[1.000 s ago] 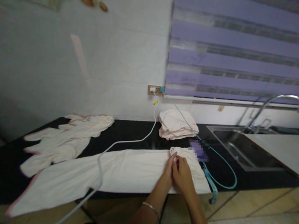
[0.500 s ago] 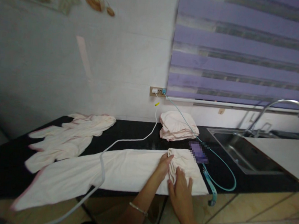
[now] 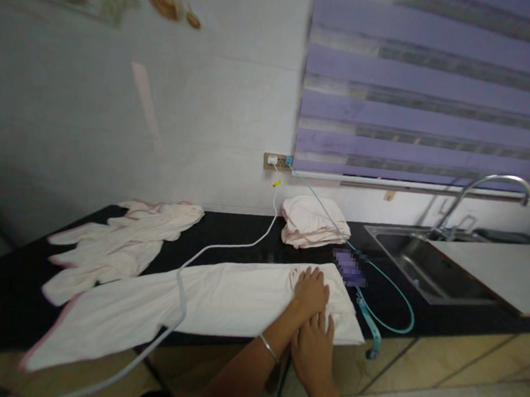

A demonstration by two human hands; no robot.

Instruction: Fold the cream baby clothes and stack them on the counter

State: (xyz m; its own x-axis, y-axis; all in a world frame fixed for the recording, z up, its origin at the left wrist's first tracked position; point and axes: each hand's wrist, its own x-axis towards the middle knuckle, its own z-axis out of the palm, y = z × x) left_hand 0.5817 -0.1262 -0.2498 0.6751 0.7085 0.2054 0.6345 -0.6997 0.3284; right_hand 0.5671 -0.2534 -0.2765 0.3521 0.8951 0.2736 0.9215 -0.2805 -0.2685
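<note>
both hands lie flat on the right end of a long pale cloth (image 3: 220,299) spread along the front of the black counter (image 3: 225,232) — the left hand (image 3: 311,292) further in, fingers lightly spread, the right hand (image 3: 313,349) at the counter's front edge, fingers together. a white cable (image 3: 183,302) crosses the cloth; a folded cloth pile (image 3: 311,222) sits behind.

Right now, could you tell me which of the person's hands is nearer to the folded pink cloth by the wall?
The left hand. It rests flat further up the spread garment, below the folded pink cloth. The right hand lies at the counter's front edge, further away.
</note>
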